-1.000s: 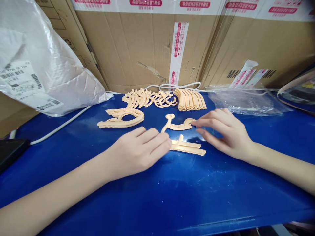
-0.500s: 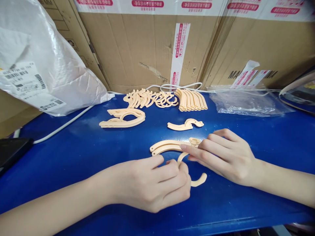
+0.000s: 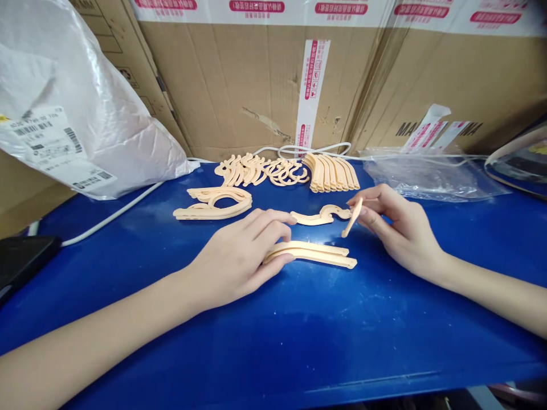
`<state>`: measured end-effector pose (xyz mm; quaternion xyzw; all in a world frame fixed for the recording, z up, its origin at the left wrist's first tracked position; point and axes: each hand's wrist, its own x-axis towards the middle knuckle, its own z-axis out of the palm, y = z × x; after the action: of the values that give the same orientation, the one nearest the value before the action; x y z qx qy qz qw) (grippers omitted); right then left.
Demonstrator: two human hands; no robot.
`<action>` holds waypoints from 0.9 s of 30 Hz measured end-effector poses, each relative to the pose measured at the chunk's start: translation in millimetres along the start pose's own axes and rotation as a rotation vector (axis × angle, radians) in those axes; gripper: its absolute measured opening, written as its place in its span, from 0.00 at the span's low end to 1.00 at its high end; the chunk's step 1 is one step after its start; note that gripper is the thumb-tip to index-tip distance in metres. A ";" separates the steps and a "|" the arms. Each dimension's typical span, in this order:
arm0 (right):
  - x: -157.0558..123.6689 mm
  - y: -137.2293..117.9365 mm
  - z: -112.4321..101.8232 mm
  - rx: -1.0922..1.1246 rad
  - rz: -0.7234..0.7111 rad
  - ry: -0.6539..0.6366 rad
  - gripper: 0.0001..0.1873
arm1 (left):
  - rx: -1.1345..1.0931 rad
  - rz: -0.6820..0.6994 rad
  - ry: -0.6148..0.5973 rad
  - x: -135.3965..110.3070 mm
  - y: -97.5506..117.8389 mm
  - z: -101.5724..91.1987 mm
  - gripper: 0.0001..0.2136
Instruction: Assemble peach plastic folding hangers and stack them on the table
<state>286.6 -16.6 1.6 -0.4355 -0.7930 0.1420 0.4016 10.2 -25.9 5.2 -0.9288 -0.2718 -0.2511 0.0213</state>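
My left hand (image 3: 239, 256) rests on the blue table (image 3: 273, 336) with its fingers pinching the left end of a curved peach plastic arm piece (image 3: 316, 254) that lies flat. My right hand (image 3: 395, 228) is closed on a small peach hook piece (image 3: 352, 217), held tilted up off the table. Just left of it another hook piece (image 3: 318, 217) lies flat. Further back lie an assembled peach hanger (image 3: 213, 205), a heap of hook pieces (image 3: 260, 171) and a row of arm pieces (image 3: 333, 172).
Taped cardboard boxes (image 3: 265, 80) wall off the back. A white plastic bag with a label (image 3: 64, 102) sits at the left, a clear plastic bag (image 3: 427, 176) at the right. A white cable (image 3: 111, 213) runs along the table. A dark object (image 3: 21, 259) lies at the left edge.
Both hands moved back from the near table. The hook piece went from between both hands to my right hand alone, lifted up. My left hand now holds the arm piece's end.
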 end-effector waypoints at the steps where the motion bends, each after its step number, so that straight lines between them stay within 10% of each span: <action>1: 0.6 1.4 0.3 0.102 0.075 -0.012 0.07 | -0.018 -0.026 -0.037 0.1 -0.5 0.5 0.06; 14: 5.4 -2.6 2.9 0.401 0.254 -0.046 0.10 | -0.219 -0.115 -0.235 2.3 -0.3 0.5 0.09; 27: 19.0 -21.0 28.8 0.798 0.342 -0.082 0.09 | -1.141 -0.738 0.155 33.9 15.6 -14.8 0.09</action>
<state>247.0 -9.9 5.1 -0.3654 -0.6077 0.5191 0.4773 36.1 -25.0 35.9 -0.6205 -0.3935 -0.4114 -0.5393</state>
